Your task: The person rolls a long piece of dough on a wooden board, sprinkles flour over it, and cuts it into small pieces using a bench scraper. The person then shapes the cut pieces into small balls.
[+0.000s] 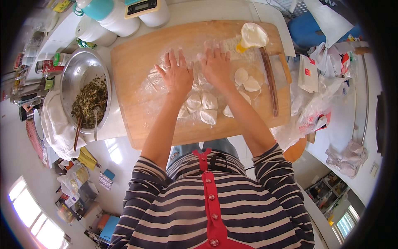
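Observation:
My left hand (pixel 178 73) is palm down over the floured wooden board (pixel 136 46), its fingers spread and floury. Beside it my right hand (pixel 216 63) is also palm down, with blurred fingertips. Neither hand shows anything gripped; what lies under the palms is hidden. Several dough pieces (pixel 209 101) sit just below the hands, dusted with flour. To the right of my right hand are more flattened dough pieces (pixel 241 76). A brown rolling pin (pixel 270 82) lies near the board's right side, its upper end by a yellow-handled scoop (pixel 254 35) holding flour.
Left of the board stands a steel bowl (pixel 85 67) of chopped filling with chopsticks (pixel 77 133) and a spoon (pixel 96 123). A white cloth (pixel 57 118) lies beside it. Behind the board are white containers (pixel 124 25) and a scale (pixel 141 8). Plastic bags (pixel 314 105) crowd the right.

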`<state>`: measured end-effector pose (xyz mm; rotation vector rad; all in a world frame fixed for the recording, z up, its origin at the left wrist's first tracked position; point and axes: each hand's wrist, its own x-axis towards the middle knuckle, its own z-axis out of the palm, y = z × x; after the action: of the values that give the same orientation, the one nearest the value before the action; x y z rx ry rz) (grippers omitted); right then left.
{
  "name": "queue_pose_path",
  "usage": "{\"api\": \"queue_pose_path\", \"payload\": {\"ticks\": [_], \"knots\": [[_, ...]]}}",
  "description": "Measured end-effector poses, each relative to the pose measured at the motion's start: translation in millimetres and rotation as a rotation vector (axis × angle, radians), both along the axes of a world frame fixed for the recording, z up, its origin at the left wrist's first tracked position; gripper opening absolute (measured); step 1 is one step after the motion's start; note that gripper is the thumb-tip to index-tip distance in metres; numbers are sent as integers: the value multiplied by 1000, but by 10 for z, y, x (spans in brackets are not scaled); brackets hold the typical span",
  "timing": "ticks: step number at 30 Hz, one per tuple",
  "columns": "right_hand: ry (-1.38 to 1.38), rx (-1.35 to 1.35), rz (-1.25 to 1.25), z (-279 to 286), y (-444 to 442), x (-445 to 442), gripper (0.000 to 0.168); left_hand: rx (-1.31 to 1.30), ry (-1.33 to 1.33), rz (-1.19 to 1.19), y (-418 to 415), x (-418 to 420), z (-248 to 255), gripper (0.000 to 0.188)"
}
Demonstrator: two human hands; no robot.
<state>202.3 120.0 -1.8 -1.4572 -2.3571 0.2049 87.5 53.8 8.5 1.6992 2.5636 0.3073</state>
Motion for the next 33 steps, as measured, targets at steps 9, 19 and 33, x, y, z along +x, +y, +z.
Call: {"api": "queue_pose_path", "payload": {"ticks": [9,19,33], "knots": [[-29,25,110,-111,-18,119,55,-197,-8,-53,-123,-53,-99,56],[-113,-52,95,4,-26,91,57,-131,18,-82,-50,-51,-122,60],[-4,-561,492,430,-249,670,11,-78,-507,-1,-669,-472,124,23]]}}
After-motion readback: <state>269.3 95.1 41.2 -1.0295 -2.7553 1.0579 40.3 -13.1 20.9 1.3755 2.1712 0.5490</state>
